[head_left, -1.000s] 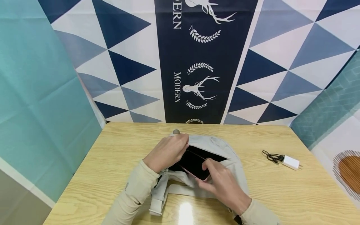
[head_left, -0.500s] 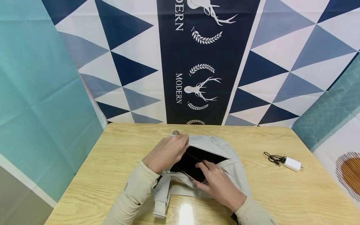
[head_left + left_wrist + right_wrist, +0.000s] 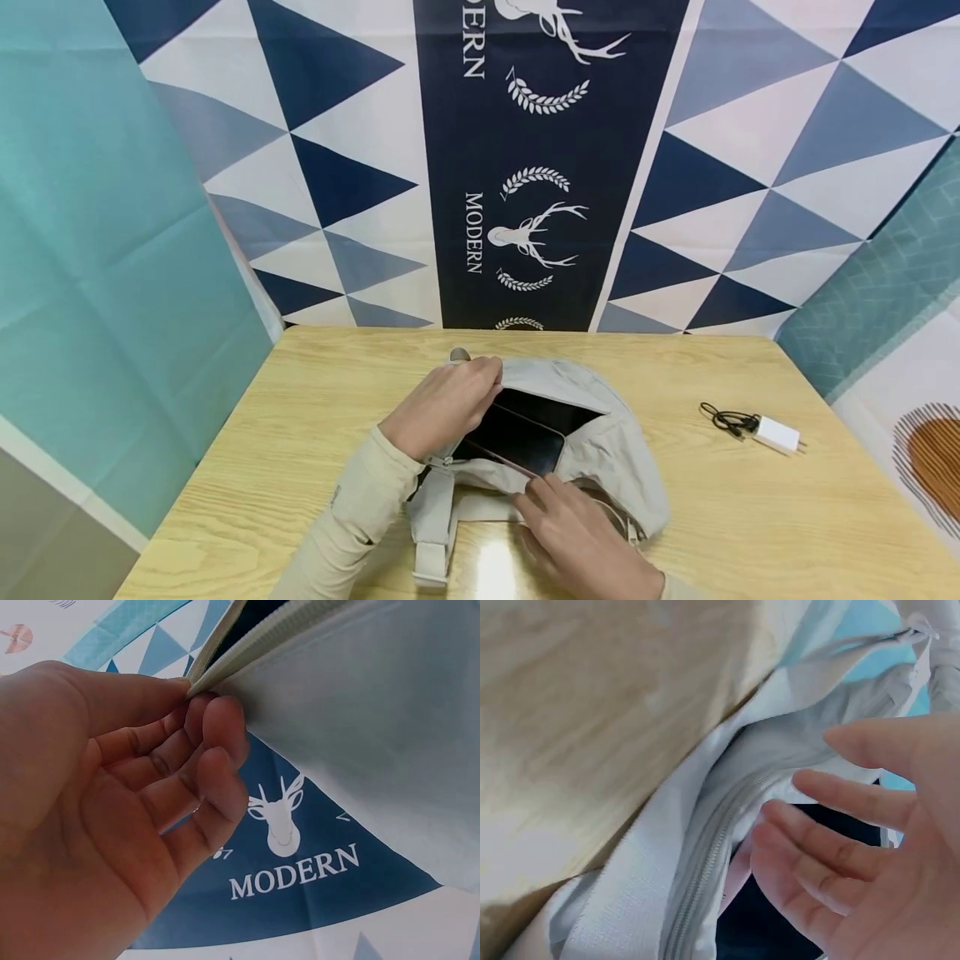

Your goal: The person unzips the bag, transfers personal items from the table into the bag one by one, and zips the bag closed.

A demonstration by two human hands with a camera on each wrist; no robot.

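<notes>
A light grey zippered bag [image 3: 615, 458] lies on the wooden table with its mouth spread. My left hand [image 3: 447, 406] pinches the zip edge [image 3: 214, 679] at the bag's far left, thumb against fingertips, and holds it up. Inside the mouth lies a smartphone [image 3: 525, 442] with a black screen and a pinkish rim, its left end hidden by my left hand. My right hand [image 3: 573, 533] is at the near lip of the mouth, fingers loosely extended and thumb apart. In the right wrist view its fingertips [image 3: 769, 832] are right at the zip lip, overlapping the dark opening.
A white charger plug [image 3: 777, 435] with a black coiled cable [image 3: 729, 418] lies on the right of the table [image 3: 750, 517]. The bag's strap with a buckle [image 3: 431, 560] hangs toward the near side. A patterned cloth [image 3: 360, 167] stands behind the table.
My right hand has let go of the phone and drawn back toward me to the bag's near lip. The phone now rests in the mouth. My left hand keeps its pinch.
</notes>
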